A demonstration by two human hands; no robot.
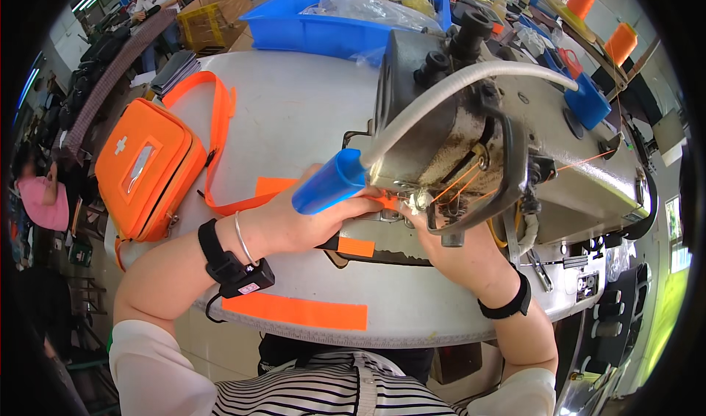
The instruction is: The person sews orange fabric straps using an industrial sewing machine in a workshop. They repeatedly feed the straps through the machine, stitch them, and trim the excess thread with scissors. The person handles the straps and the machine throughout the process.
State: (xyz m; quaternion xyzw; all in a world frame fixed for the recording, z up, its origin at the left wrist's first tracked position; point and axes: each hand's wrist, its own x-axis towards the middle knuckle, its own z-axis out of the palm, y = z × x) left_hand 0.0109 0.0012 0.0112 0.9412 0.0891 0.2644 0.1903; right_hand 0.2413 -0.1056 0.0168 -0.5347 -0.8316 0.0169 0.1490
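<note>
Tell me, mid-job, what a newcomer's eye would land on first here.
The bright orange bag with its white cross jumps out first, on the left of the tabletop. Next comes the bulky sewing machine at right, a pale hose arching across it to a blue tube. Below its head, the left grip and right grip converge at a small orange strip.

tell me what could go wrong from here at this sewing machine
The left grip and right grip are close to the stitching area of the sewing machine, so a fingertip could get caught. The strap of the orange bag runs close to the left forearm, which might tug it. The loose orange strip near the table's front edge could be brushed off.
</note>
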